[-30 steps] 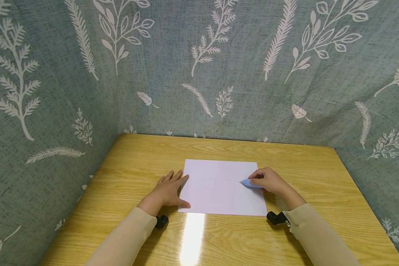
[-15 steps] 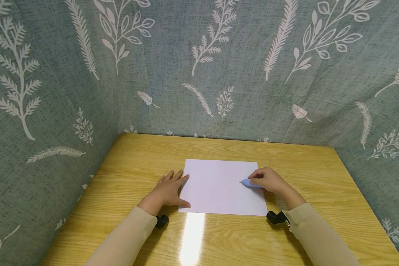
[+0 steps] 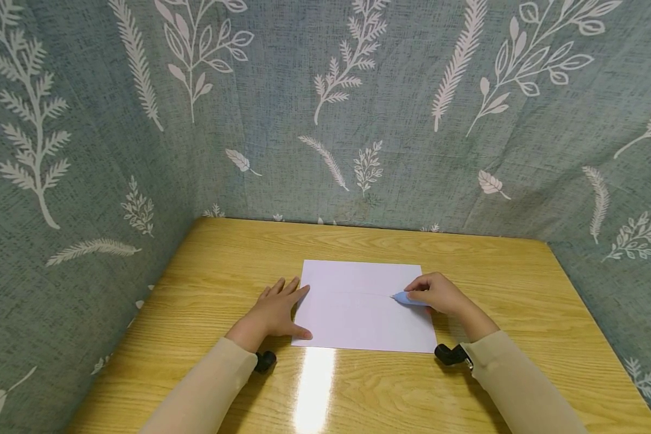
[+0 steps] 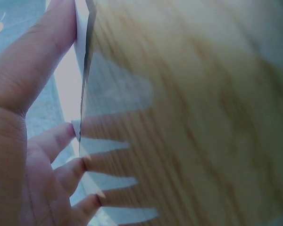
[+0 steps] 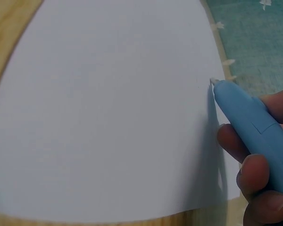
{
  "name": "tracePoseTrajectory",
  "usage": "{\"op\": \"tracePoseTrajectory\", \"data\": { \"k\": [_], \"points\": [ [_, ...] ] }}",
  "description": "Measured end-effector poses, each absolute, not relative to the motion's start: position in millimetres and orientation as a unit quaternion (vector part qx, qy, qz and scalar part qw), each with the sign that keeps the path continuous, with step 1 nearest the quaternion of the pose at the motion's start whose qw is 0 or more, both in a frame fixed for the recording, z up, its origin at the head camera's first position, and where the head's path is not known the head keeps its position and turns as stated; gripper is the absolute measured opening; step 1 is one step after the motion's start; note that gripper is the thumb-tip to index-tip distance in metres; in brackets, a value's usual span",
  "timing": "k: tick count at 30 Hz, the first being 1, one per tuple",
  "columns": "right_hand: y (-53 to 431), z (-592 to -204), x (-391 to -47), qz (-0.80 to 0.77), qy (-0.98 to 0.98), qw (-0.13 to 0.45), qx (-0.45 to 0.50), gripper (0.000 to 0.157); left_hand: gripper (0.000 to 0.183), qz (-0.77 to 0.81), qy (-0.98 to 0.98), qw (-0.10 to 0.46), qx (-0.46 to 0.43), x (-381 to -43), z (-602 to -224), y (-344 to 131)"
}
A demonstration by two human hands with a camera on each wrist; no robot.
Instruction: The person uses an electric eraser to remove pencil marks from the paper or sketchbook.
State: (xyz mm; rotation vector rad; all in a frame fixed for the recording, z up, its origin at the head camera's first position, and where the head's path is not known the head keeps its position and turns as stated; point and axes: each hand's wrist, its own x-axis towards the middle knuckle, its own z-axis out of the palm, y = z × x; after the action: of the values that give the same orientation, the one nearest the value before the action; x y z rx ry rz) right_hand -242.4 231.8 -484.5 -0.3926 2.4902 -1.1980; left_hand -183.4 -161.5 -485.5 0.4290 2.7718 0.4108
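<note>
A white sheet of paper [image 3: 358, 325] lies on the wooden table, a faint line running across it in the head view. My right hand [image 3: 439, 294] holds a chunky light-blue pen-like tool [image 5: 259, 127] with a small pale tip. That tip points left and meets the sheet at the line's right end; in the right wrist view, fingers wrap the tool's body. My left hand [image 3: 273, 313] rests with spread fingers at the sheet's left edge, its thumb and index finger on the paper. From the left wrist, the thumb [image 4: 37, 52] and several fingertips show along the paper's edge.
Yellow wood-grain table [image 3: 239, 253] surrounds the sheet. Patterned blue-green fabric [image 3: 282, 181] stands behind the table and on both sides. A bright reflection lies on the wood in front of the paper. Black wrist devices [image 3: 450, 355] sit by both sleeves.
</note>
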Motion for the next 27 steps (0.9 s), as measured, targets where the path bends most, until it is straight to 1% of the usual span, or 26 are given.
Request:
{"op": "tracePoseTrajectory", "data": {
  "k": [18,27],
  "points": [
    [227.6,-484.0,-244.1,-0.429,0.874,0.171,-0.149,0.022,0.109,0.138,0.967,0.155,0.148,-184.1,-485.1,-162.4],
    [227.3,-485.0,-244.6,-0.428,0.875,0.176,-0.142,0.020,0.108,0.147,0.966,0.151,0.149,-183.9,-486.0,-162.0]
  ]
}}
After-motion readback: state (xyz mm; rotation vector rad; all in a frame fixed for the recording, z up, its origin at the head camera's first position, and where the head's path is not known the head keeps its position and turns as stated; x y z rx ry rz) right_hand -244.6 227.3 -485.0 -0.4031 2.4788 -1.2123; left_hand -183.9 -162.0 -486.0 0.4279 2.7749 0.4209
